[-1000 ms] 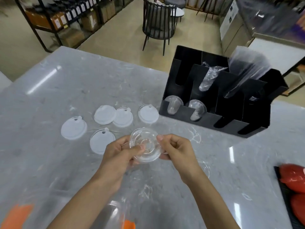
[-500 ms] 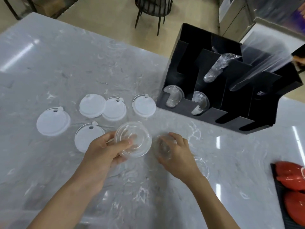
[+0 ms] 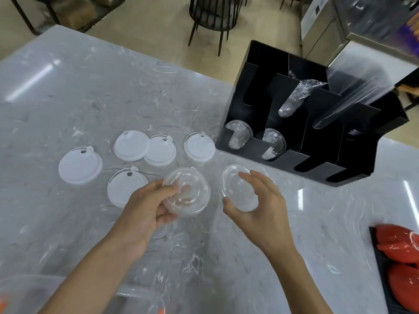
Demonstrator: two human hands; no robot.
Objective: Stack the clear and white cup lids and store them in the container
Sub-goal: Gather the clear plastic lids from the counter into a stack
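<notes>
My left hand [image 3: 147,209] grips a stack of clear cup lids [image 3: 187,194] just above the marble counter. My right hand [image 3: 260,205] holds a single clear lid [image 3: 235,186] by its edge, a short gap to the right of the stack. Several white lids lie flat on the counter to the left: one at far left [image 3: 80,165], two overlapping [image 3: 140,147], one further right [image 3: 199,147], and one [image 3: 123,189] beside my left thumb. The black organizer [image 3: 301,159] stands at the right rear, with clear cups in its slots.
A clear plastic bin [image 3: 138,300] sits at the near edge under my left forearm. A black tray with red items [image 3: 399,264] lies at the right edge. The counter's far edge drops to a floor with a black chair [image 3: 215,17].
The hands separated; my left hand kept the clear stack while my right hand reached down to the counter and lifted another clear lid. The camera tilted and moved closer.
</notes>
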